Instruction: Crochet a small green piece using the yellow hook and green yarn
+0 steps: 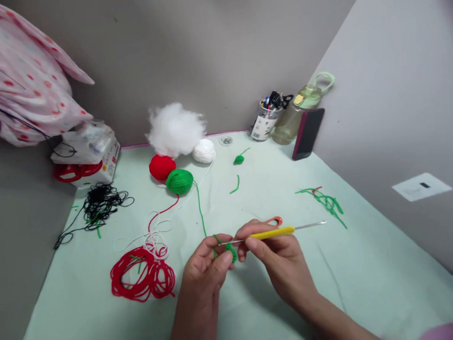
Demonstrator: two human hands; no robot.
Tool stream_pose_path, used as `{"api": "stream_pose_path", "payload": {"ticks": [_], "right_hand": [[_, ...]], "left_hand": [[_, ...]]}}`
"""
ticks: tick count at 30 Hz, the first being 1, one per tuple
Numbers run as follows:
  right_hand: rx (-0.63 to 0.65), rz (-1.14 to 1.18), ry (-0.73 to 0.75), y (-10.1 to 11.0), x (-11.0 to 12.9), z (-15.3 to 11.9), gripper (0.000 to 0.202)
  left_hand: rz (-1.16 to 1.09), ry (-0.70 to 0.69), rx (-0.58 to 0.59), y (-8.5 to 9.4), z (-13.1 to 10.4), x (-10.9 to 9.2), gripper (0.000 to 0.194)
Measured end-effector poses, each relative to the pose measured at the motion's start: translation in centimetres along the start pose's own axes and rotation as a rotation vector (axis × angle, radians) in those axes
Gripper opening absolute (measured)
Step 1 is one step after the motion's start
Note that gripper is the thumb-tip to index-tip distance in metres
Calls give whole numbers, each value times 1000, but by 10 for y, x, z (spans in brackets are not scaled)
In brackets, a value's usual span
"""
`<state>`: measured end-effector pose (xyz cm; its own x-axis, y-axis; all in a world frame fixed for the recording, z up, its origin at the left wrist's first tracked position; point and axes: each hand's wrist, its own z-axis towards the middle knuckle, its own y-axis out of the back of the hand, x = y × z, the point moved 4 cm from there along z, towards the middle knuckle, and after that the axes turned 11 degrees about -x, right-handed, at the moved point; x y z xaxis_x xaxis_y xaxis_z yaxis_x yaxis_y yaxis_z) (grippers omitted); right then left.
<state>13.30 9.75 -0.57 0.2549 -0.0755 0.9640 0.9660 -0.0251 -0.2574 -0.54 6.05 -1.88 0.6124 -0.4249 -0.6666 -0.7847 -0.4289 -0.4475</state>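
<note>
Near the middle of the table, my left hand (209, 272) pinches a small green crocheted piece (232, 252) between thumb and fingers, with green yarn (201, 209) running over the fingers from a green ball (179, 181). My right hand (279, 255) is closed round a crochet hook with a yellow handle (274, 233). The hook's thin metal tip points left and lies at the green piece, between the two hands; its other metal end sticks out to the right. Just behind my right hand, an orange loop (274, 221) shows in part.
Red (162, 167) and white yarn balls (204, 151) and white stuffing (175, 129) stand behind. Tangled red (140, 275) and black yarn (101, 204) lie left, green scraps (328, 202) right. A phone (308, 134), bottle (288, 122) and pen cup (264, 121) stand back right.
</note>
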Motion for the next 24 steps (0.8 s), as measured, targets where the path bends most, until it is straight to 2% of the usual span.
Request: {"api": "stream_pose_path", "payload": {"ticks": [5,11,17,24], "right_hand": [[-2,-21,46,2,4,-3,10],[-40,-179,260,7,13,-8,17],[26,-359,437,4,18,-12,19],[-39,-358,448,9,21,-13,19]], "left_hand": [[39,-7,-32,7,5,1,26],[53,-25,-79,6,5,-2,29],[28,-27,-75,6,5,0,27],[40,-29,-76,8,6,2,24]]}}
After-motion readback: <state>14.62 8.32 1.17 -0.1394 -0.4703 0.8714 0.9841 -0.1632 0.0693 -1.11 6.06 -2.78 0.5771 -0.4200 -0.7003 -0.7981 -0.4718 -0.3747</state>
